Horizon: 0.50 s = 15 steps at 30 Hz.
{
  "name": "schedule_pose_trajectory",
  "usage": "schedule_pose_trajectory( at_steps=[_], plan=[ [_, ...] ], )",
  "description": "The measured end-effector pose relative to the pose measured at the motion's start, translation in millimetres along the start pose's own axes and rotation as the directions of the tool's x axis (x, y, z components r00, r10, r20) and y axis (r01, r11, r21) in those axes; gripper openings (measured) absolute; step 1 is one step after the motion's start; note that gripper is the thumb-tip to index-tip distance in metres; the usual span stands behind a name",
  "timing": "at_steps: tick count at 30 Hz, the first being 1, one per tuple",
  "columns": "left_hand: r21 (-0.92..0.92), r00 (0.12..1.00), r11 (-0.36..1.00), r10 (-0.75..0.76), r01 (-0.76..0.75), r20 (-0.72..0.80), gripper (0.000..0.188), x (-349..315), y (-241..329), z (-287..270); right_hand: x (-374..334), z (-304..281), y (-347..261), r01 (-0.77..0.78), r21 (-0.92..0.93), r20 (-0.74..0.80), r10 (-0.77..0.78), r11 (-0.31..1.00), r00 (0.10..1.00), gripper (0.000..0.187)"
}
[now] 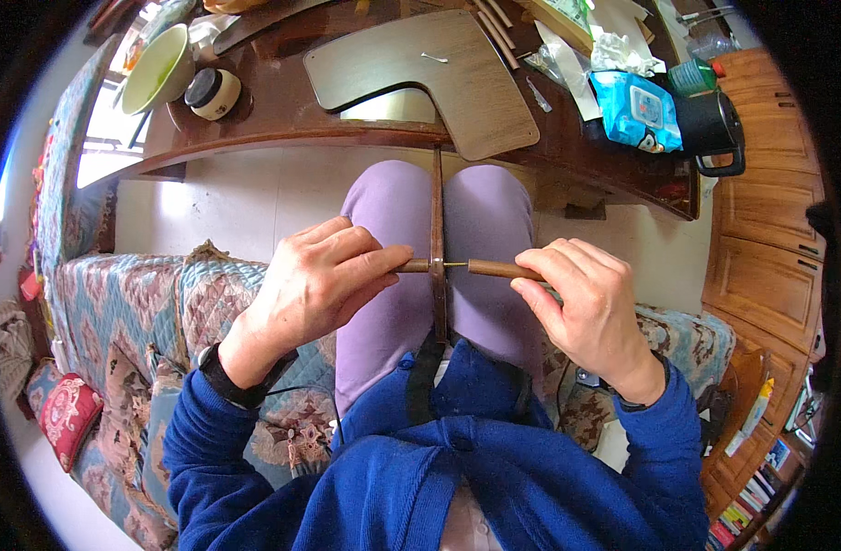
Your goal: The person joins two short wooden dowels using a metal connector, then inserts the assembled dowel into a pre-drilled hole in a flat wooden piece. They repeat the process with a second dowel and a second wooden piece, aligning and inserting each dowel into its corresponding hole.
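A narrow dark brown wooden bar [440, 207] stands between my thighs, running from the table edge toward my lap. My left hand [315, 280] is closed, pinching a brown wooden dowel [415, 265] whose end meets the bar's left side. On the other side my right hand [581, 289] grips a second wooden dowel [494, 269] between thumb and fingers. A thin brass-coloured metal pin [455, 264] bridges the gap between this dowel and the bar. Whether it is threaded is too small to tell. Both dowels lie roughly in line across the bar.
On the brown table are an L-shaped wooden board [475, 87], several loose dowels [496, 35], a blue wipes pack [636, 110], a black mug [711, 129], a lidded jar [213, 94] and a green bowl [159, 69]. A quilted sofa [126, 294] lies under and beside me.
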<state>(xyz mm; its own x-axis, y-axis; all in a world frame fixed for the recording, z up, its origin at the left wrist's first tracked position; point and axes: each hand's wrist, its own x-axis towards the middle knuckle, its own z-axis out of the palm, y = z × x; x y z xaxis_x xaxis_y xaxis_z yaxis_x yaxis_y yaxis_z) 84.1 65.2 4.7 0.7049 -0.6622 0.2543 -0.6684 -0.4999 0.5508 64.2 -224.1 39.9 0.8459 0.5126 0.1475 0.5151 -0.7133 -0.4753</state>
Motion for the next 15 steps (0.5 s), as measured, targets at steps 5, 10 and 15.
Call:
schedule_pose_trajectory(
  at_steps=[5, 10, 15],
  plan=[
    [-0.029, 1.000, 1.000, 0.002, -0.002, 0.005, 0.028, -3, -6, 1, 4, 0, -1, 0.023, -0.002, 0.013, -0.023, 1.000, 1.000, 0.020],
    [-0.082, 1.000, 0.997, -0.002, 0.001, -0.012, 0.026, -8, -14, 2, 9, 0, -2, 0.043, 0.029, 0.023, -0.044, 0.999, 0.999, 0.019],
    [-0.100, 1.000, 0.995, 0.000, -0.002, -0.020, 0.026, -12, -18, 4, 13, -1, -3, 0.027, 0.031, 0.055, -0.029, 0.999, 0.998, 0.020]
  ],
)
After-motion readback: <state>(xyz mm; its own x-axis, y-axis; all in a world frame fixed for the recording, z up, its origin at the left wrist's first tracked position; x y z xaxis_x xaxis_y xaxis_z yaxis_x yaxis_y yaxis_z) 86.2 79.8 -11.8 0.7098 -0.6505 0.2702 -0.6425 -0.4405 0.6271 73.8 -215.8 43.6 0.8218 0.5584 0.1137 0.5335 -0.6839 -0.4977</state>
